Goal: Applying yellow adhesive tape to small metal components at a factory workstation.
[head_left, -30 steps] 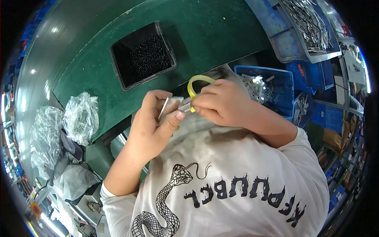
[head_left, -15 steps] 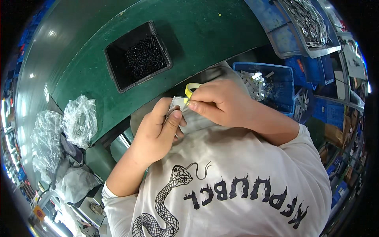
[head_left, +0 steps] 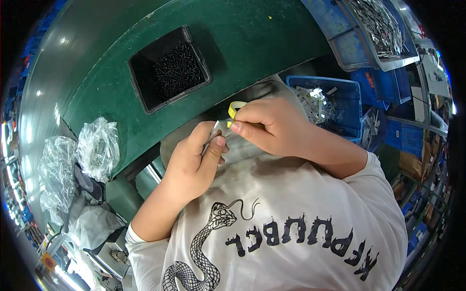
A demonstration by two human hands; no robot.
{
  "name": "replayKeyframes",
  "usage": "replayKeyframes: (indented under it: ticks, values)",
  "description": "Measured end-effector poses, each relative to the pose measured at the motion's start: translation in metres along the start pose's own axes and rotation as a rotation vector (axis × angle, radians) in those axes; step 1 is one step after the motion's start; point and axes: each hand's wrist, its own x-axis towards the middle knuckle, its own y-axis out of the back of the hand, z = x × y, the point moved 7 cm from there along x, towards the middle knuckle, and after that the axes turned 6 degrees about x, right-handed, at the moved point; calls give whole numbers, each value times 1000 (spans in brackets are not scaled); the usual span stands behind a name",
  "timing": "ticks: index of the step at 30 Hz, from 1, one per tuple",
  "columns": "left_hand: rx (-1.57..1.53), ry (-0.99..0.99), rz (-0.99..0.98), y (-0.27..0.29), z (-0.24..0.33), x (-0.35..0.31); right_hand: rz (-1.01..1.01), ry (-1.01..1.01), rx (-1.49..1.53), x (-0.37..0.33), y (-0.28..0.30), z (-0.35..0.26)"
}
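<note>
Head view: nearest the camera is a white shirt [head_left: 291, 194] with a black snake print [head_left: 199, 242] and black lettering across the front. Both forearms extend ahead of it, and the hands meet in front of the body.

Left hand [head_left: 191, 162]: thumb and fingers clamped on a flat metal piece [head_left: 217, 128], which is held tilted, its upper end projecting toward the right hand. Right hand [head_left: 267, 123]: thumb and fingers pinched together on a yellow tape roll [head_left: 231, 112], at the upper end of the metal piece. The roll stands on the far side of the fingertips, partly covered by them. A small patch of yellow shows between the two hands; whether it adheres to the metal cannot be told.

Beyond the right forearm, a blue crate [head_left: 348, 103] contains loose metal pieces [head_left: 311, 104]. Ahead lies a green bench [head_left: 262, 48]. On it, well apart from the hands, sits a black bin [head_left: 144, 68] partly filled with small black pins [head_left: 179, 70]. To the left of the bin, a clear plastic bag [head_left: 98, 148] lies crumpled at the bench edge. At the upper right, a grey-blue bin [head_left: 347, 51] stands near a tray of long metal strips [head_left: 378, 26].
</note>
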Motion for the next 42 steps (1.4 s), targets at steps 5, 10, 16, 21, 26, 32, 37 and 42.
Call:
replayKeyframes:
  ticks: [5, 10, 16, 21, 26, 32, 37, 42]
  values:
    - [62, -40, 35, 0, 1, 0, 21, 20, -20, 0, -2, 2]
    - [232, -141, 94, 2, 3, 0, 48, -25, -8, 0, -2, 3]
    - [390, -319, 221, 1, 12, -4, 27, -96, -12, 3, -5, 6]
    - [281, -83, 156, 3, 4, -1, 9, -141, 74, 0, -4, 9]
    - [151, -73, 124, 9, -6, 2, -28, -214, 49, -1, 1, 6]
    - [91, -34, 190, 17, -10, 6, 70, 127, -186, -3, 10, -11]
    - [-28, 85, 168, 10, -17, 6, -5, 287, -443, -11, 1, -13]
    - [-8, -19, 170, 7, -14, 6, -24, 237, -459, -10, 4, -13]
